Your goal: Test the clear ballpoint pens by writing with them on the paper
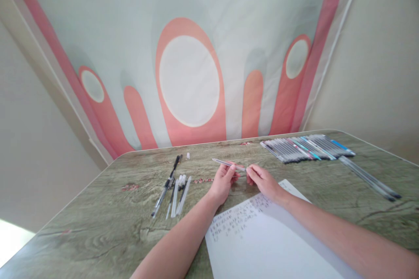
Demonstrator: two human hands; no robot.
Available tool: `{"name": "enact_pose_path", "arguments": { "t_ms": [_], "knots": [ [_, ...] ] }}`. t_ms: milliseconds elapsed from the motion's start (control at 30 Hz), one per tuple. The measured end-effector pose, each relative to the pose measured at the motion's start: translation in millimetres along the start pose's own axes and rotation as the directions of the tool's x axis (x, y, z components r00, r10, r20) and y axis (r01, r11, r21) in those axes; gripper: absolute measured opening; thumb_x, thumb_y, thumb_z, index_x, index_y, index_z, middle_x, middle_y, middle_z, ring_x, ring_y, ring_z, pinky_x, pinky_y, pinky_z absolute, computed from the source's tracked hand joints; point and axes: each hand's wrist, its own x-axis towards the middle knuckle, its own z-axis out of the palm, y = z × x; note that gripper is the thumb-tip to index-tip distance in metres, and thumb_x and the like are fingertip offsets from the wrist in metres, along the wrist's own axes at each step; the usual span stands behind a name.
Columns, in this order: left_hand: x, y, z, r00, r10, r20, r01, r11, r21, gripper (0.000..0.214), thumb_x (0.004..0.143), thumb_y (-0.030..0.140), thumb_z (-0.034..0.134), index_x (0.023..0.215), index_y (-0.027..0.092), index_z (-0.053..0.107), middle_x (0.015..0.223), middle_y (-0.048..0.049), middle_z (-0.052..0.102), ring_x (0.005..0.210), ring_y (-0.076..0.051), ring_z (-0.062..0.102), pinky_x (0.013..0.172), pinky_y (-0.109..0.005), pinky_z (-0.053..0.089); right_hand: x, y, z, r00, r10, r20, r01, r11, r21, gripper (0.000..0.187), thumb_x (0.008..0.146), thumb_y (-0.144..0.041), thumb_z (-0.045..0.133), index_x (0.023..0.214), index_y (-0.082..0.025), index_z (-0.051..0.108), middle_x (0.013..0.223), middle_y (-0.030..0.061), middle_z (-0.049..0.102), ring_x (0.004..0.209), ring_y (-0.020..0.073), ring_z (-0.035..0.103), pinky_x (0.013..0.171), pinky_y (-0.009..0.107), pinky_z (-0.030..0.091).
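My left hand (224, 182) is closed around the middle of a slim, clear-barrelled pen (220, 162), which lies almost level above the table. Its left end sticks out past my fingers. At the pen's right end, the fingers of my right hand (266, 182) are pinched together; whether a cap is between them is too small to see. Under my right wrist lies a white sheet of paper (248, 248) with rows of dark handwriting along its upper part.
Left of my hands, pen parts (180, 194) and black-ended pens (168, 183) lie on the wood-patterned table (108, 226). A small clear piece (188, 155) sits behind them. At the back right is a row of many pens (307, 148), with several longer pens (369, 178) in front.
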Motion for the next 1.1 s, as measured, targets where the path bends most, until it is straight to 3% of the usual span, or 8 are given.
{"name": "enact_pose_path", "arguments": {
  "t_ms": [200,333,467,567,700,867,933,1100],
  "knots": [
    [-1,4,1.8,1.0,-0.022,-0.016,0.023,0.999,0.027,0.032,0.071,0.041,0.06,0.088,0.017,0.048,0.087,-0.0027,0.061,0.063,-0.007,0.052,0.06,-0.02,0.039,1,2,0,0.999,0.051,0.014,-0.051,0.998,0.039,0.045,0.083,-0.052,0.032,0.06,-0.019,0.049,0.056,-0.0002,0.054,0.056,0.0132,0.051,0.06,0.026,0.04],
    [-2,10,5.2,0.998,-0.07,-0.01,0.069,0.997,-0.037,0.032,0.072,0.043,0.058,0.087,0.015,0.053,0.071,-0.0008,0.058,0.054,-0.006,0.048,0.054,-0.019,0.036,1,3,3,0.996,0.078,-0.047,-0.07,0.986,0.15,0.04,0.084,-0.052,0.03,0.083,-0.02,0.054,0.067,0.0007,0.058,0.055,0.0136,0.052,0.056,0.027,0.042],
    [-7,16,9.4,0.966,-0.201,0.161,0.2,0.98,0.025,0.033,0.072,0.044,0.057,0.079,0.012,0.059,0.062,-0.0013,0.054,0.048,-0.005,0.043,0.049,-0.019,0.033,-3,-6,5,0.999,-0.023,-0.033,0.026,0.996,0.081,0.045,0.082,-0.043,0.04,0.124,-0.026,0.038,0.083,0.0014,0.06,0.062,0.0137,0.055,0.062,0.029,0.045],
    [-11,17,12.2,0.928,-0.27,0.257,0.221,0.954,0.204,0.035,0.073,0.046,0.056,0.07,0.011,0.06,0.06,-0.0029,0.056,0.047,-0.006,0.042,0.048,-0.019,0.032,-8,-14,4,0.987,-0.158,0.035,0.159,0.987,-0.019,0.038,0.082,-0.036,0.042,0.118,-0.026,0.048,0.094,0.0036,0.06,0.082,0.0168,0.057,0.077,0.032,0.044],
    [-16,21,16.5,0.937,-0.163,0.31,0.011,0.898,0.44,0.042,0.079,0.05,0.042,0.073,0.013,0.062,0.068,-0.006,0.06,0.059,-0.011,0.051,0.059,-0.023,0.039,-9,-16,-1,0.984,-0.153,-0.088,0.147,0.986,-0.076,0.03,0.082,-0.037,0.043,0.102,-0.023,0.059,0.09,0.0054,0.062,0.081,0.0185,0.057,0.076,0.033,0.044],
    [-23,26,18.8,0.869,-0.039,0.494,-0.396,0.544,0.74,0.032,0.066,0.043,0.062,0.088,0.02,0.061,0.089,-0.0064,0.058,0.085,-0.02,0.05,0.079,-0.031,0.037,2,-9,-12,0.93,0.033,-0.365,-0.016,0.999,0.05,0.049,0.081,-0.049,0.039,0.12,-0.021,0.048,0.087,0.0062,0.063,0.054,0.0116,0.049,0.053,0.027,0.044],
    [-22,23,16.6,0.852,-0.042,0.522,-0.453,0.44,0.775,0.039,0.06,0.042,0.068,0.091,0.021,0.059,0.096,-0.0065,0.056,0.093,-0.023,0.046,0.085,-0.034,0.033,9,-7,-18,0.912,0.071,-0.404,-0.03,0.994,0.109,0.052,0.079,-0.053,0.04,0.116,-0.02,0.05,0.087,0.0068,0.063,0.052,0.0105,0.047,0.047,0.025,0.042],
    [-13,15,2.6,0.891,-0.024,0.454,-0.422,0.326,0.846,0.047,0.057,0.047,0.069,0.094,0.022,0.055,0.102,-0.0069,0.051,0.101,-0.025,0.041,0.089,-0.037,0.03,29,-9,-44,0.858,0.058,-0.51,0.033,0.985,0.167,0.039,0.072,-0.052,0.051,0.089,-0.016,0.056,0.065,0.0019,0.057,0.05,0.0097,0.048,0.043,0.022,0.039]
  ]
}}
